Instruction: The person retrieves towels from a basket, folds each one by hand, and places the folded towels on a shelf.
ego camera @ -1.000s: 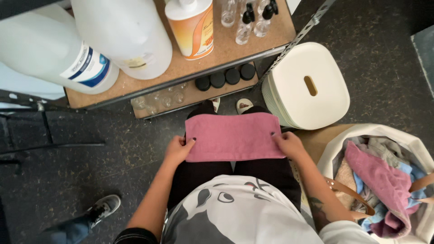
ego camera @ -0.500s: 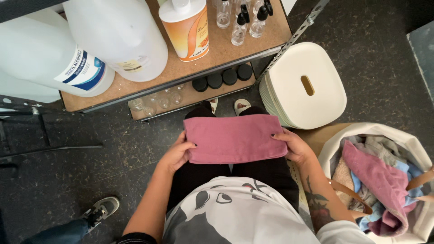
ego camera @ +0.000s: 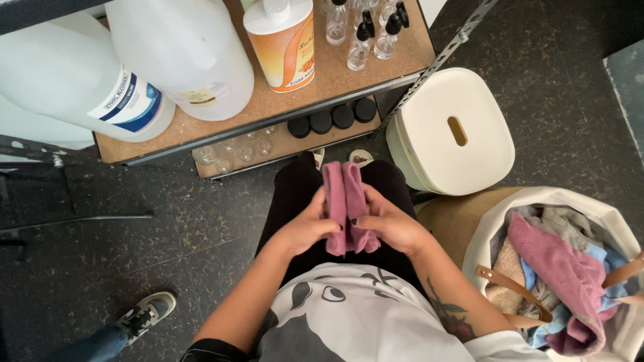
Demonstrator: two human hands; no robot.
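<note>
Item: pink cloth [ego camera: 347, 208] — folded into a narrow upright bundle, held over the person's lap, above black trousers.

Left hand [ego camera: 310, 226]: fingers closed on the cloth's left fold, thumb across the front. Right hand [ego camera: 390, 224]: clasping the right fold, dark-nailed fingertips pressed into the fabric. Both hands grasp the same piece, touching each other at its middle.

Handling, as judged: soft, light, limp — it will sag wherever unsupported, so it is best pinched at edges or corners, or cradled along a fold. Not slippery, not fragile.

Surroundings: white tote bag [ego camera: 604, 221] at the right with tan straps, full of mixed cloths, one pink. White lidded stool [ego camera: 456, 131] just ahead of it. Metal shelf [ego camera: 322, 87] in front bearing large translucent jugs [ego camera: 181, 47], an orange-labelled bottle [ego camera: 285, 43] and small clear spray bottles [ego camera: 365, 33]. Another person's shoe [ego camera: 149, 314] at lower left.
</note>
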